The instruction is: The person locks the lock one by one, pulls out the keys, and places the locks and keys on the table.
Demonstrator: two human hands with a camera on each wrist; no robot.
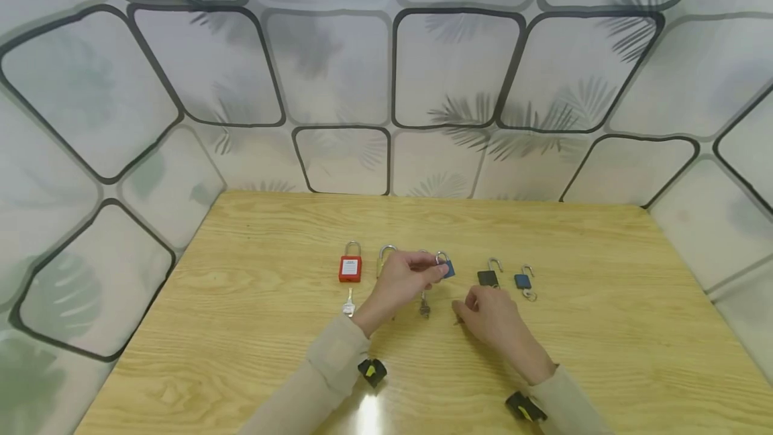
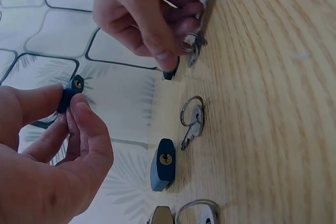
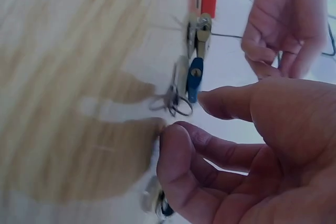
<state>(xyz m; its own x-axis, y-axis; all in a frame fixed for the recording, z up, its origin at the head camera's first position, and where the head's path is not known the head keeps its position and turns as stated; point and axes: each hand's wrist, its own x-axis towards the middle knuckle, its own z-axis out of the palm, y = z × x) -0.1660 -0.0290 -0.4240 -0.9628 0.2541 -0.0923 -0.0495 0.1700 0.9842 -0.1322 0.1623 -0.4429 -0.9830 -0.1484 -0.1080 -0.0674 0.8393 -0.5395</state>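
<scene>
My left hand (image 1: 401,280) pinches a small blue padlock (image 1: 448,268) above the table. In the left wrist view, the keyhole end of that padlock (image 2: 72,90) shows between thumb and fingers. Lower and to the right in the head view, my right hand (image 1: 489,317) is close to the tabletop, its fingers bent and loose. Its thumb (image 3: 226,100) stands apart from the curled fingers in the right wrist view. Keys on a ring (image 3: 176,100) are just past the fingertips. Whether the fingers touch them I cannot tell.
On the wooden table (image 1: 253,354) stand a red padlock (image 1: 350,268) with its key (image 1: 349,304), a partly hidden brass padlock (image 1: 380,266), and another blue padlock (image 2: 164,166) with keys (image 1: 425,305). Further right are black (image 1: 487,278) and blue (image 1: 523,281) padlocks, shackles raised.
</scene>
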